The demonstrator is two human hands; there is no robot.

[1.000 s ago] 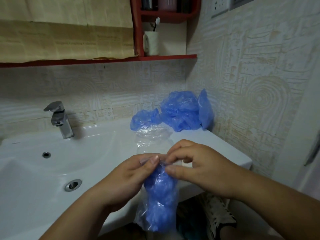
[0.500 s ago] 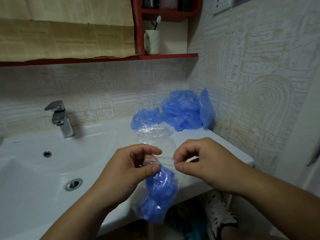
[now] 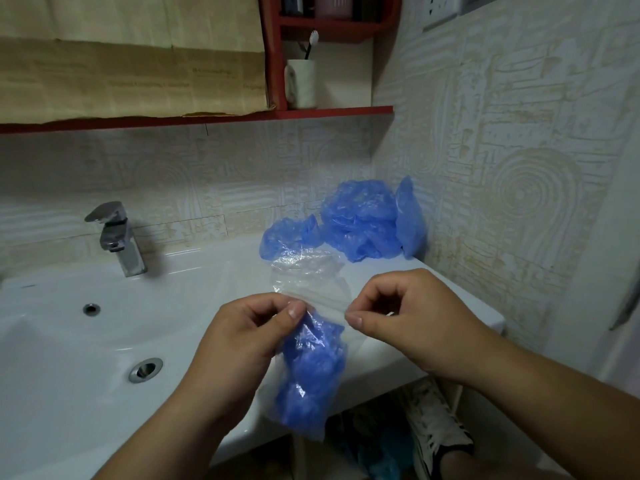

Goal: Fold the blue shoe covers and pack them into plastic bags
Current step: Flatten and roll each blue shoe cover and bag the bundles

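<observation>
The left hand (image 3: 249, 337) and the right hand (image 3: 412, 320) hold a clear bag (image 3: 325, 304) up in front of the sink (image 3: 69, 341), out over its front edge. Each hand pinches the bag's top strip between thumb and forefinger, the left at the strip's left end and the right at its right end, with the other fingers curled in. The strip runs taut between the two pinches. Below it the bag hangs free, and a wad of blue covers (image 3: 311, 368) fills its lower part.

A pile (image 3: 360, 223) of loose blue covers lies on the sink's flat back right corner, against the wall. Just in front of the pile lie crumpled spare bags (image 3: 304, 265), clear like the held one.

A tap (image 3: 116, 237) stands at the back of the basin. Above, a red shelf (image 3: 207, 117) carries a cup (image 3: 300, 84) with a toothbrush (image 3: 311, 43) standing in it. A shoe (image 3: 433, 427) shows on the floor under the sink's right end.
</observation>
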